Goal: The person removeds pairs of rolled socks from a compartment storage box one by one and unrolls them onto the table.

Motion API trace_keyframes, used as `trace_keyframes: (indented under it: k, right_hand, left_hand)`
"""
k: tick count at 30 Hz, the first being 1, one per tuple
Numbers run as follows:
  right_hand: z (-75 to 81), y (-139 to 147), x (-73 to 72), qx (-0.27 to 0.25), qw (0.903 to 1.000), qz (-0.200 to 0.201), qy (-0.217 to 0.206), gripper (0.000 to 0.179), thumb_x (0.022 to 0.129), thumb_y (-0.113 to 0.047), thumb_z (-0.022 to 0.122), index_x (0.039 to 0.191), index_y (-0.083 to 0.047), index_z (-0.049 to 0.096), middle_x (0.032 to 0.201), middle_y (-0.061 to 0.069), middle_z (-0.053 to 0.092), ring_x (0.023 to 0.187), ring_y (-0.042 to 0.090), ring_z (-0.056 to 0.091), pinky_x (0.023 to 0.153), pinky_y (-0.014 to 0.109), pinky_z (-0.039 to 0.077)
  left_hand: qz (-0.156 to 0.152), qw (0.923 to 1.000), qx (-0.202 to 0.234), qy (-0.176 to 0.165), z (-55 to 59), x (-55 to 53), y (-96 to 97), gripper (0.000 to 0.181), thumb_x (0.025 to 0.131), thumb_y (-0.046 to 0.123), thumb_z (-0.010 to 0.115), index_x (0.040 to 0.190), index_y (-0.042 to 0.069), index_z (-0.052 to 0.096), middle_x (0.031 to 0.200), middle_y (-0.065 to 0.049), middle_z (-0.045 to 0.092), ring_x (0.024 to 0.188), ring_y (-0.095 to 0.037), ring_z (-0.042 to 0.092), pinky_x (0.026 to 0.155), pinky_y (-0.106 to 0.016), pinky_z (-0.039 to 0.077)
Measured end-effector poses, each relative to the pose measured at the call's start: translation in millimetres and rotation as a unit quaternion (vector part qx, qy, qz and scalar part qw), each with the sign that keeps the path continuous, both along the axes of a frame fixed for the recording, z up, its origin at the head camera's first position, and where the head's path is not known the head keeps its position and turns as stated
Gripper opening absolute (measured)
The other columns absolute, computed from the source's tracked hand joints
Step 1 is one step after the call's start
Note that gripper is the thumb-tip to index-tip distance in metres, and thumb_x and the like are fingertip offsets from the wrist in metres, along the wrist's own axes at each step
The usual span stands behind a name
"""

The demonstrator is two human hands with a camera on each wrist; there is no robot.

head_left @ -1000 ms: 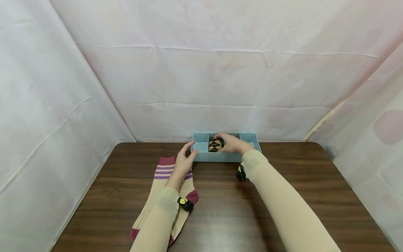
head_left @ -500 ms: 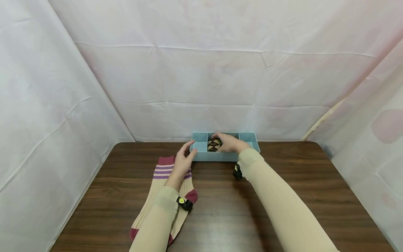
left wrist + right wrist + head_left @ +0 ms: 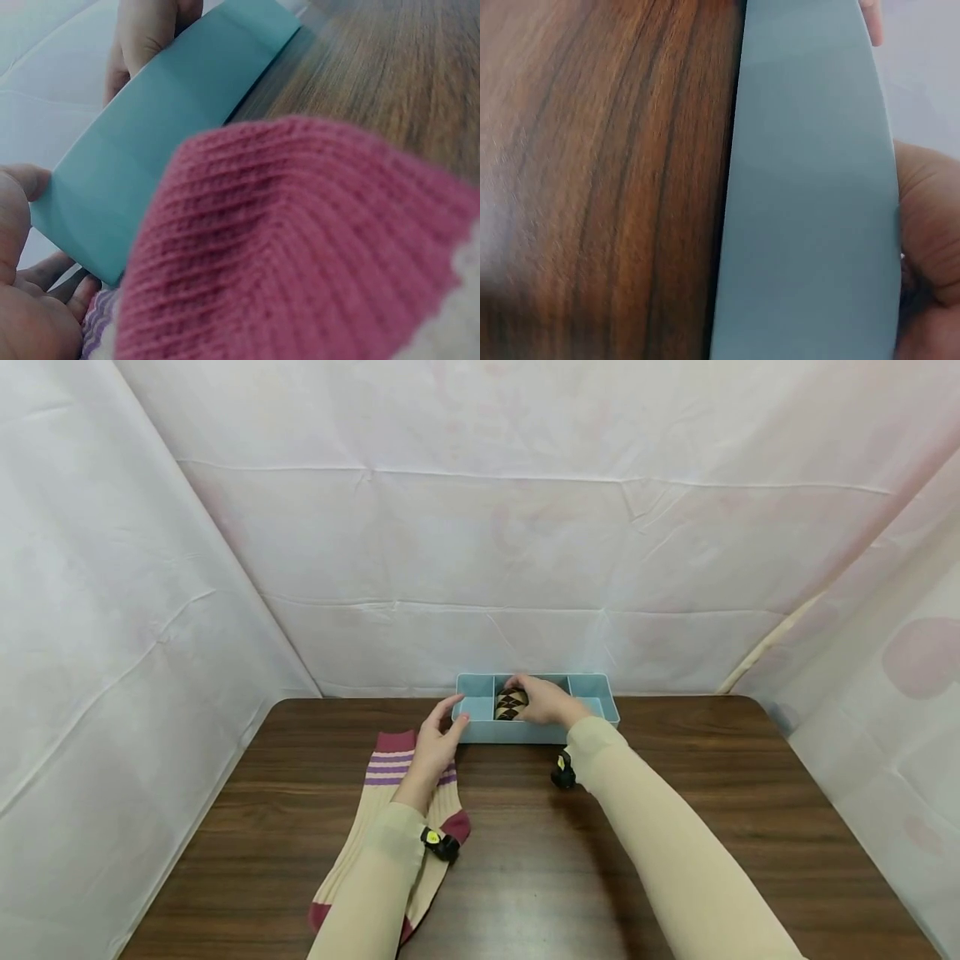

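Note:
A light blue box (image 3: 517,732) with three compartments stands at the table's back edge. My right hand (image 3: 551,702) reaches into its middle compartment and holds a rolled pair of argyle socks (image 3: 511,703), brown and beige, against the left divider. The box wall hides those fingertips in the right wrist view. At the box's left end, my left hand (image 3: 437,745) grips the corner, thumb at the front and fingers at the side. Under the left forearm lies a flat pair of cream socks (image 3: 360,835) with maroon cuffs and purple stripes; a maroon part looms large in the left wrist view.
The left compartment (image 3: 476,708) and right compartment (image 3: 595,703) flank the middle one. The dark wooden table (image 3: 720,827) extends to the right and in front. White cloth (image 3: 480,543) hangs close behind the box and along both sides.
The right hand has shifted very slightly left with the rolled socks. The left hand keeps its place at the box corner, and the flat socks have not moved.

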State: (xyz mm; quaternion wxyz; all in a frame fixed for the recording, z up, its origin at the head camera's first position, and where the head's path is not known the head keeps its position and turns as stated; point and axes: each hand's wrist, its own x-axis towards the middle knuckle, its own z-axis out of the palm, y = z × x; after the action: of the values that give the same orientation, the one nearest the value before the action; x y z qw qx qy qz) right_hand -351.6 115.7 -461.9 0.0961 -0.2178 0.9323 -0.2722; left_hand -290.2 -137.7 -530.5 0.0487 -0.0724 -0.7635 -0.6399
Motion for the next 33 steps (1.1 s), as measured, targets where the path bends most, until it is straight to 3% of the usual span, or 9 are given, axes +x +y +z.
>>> trace_keyframes:
  k: [5, 11, 20, 26, 33]
  right_hand:
    - [-3.6, 4.2, -0.7, -0.057, 0.9982, -0.004, 0.019, 0.068, 0.093, -0.017, 0.089, 0.152, -0.007, 0.056, 0.156, 0.018, 0.057, 0.142, 0.04, 0.055, 0.116, 0.055, 0.047]
    - [11.7, 13.1, 2.4, -0.111, 0.9927, -0.025, 0.04, 0.073, 0.084, -0.017, 0.094, 0.149, -0.014, 0.059, 0.152, 0.011, 0.061, 0.141, 0.037, 0.055, 0.114, 0.057, 0.046]
    - [45.0, 26.6, 19.6, -0.091, 0.9932, -0.028, 0.067, 0.077, 0.087, -0.014, 0.092, 0.155, -0.014, 0.055, 0.152, 0.012, 0.058, 0.115, 0.036, 0.063, 0.098, 0.055, 0.054]
    - [44.1, 33.6, 30.9, -0.11, 0.9898, -0.027, 0.086, 0.075, 0.088, -0.012, 0.09, 0.154, -0.013, 0.055, 0.149, 0.014, 0.059, 0.129, 0.037, 0.059, 0.107, 0.057, 0.05]
    - [38.0, 38.7, 45.6, -0.168, 0.9828, -0.035, 0.069, 0.075, 0.09, -0.005, 0.087, 0.156, -0.012, 0.054, 0.156, 0.015, 0.053, 0.128, 0.04, 0.061, 0.097, 0.056, 0.057]
  left_hand:
    - [-0.005, 1.0, 0.006, 0.003, -1.5, 1.4, 0.0, 0.051, 0.112, 0.031, 0.067, 0.159, 0.018, 0.057, 0.16, -0.013, 0.053, 0.144, -0.032, 0.051, 0.115, -0.056, 0.043]
    - [-0.007, 1.0, 0.005, 0.0, -2.3, 0.2, 2.9, 0.05, 0.111, 0.033, 0.068, 0.158, 0.018, 0.057, 0.16, -0.014, 0.053, 0.143, -0.033, 0.051, 0.113, -0.056, 0.043]
    - [-0.012, 0.9999, 0.006, 0.001, -2.9, -2.7, 4.3, 0.05, 0.111, 0.035, 0.068, 0.158, 0.023, 0.058, 0.16, -0.007, 0.053, 0.146, -0.031, 0.048, 0.118, -0.057, 0.041]
    - [-0.013, 0.9999, 0.004, -0.002, -3.1, -2.1, 1.1, 0.051, 0.111, 0.036, 0.067, 0.159, 0.023, 0.057, 0.162, -0.006, 0.052, 0.149, -0.031, 0.046, 0.121, -0.059, 0.039]
    - [-0.002, 0.9999, 0.01, -0.008, -3.3, -1.6, -0.7, 0.049, 0.111, 0.03, 0.068, 0.158, 0.02, 0.057, 0.161, -0.009, 0.052, 0.148, -0.034, 0.047, 0.12, -0.059, 0.039]
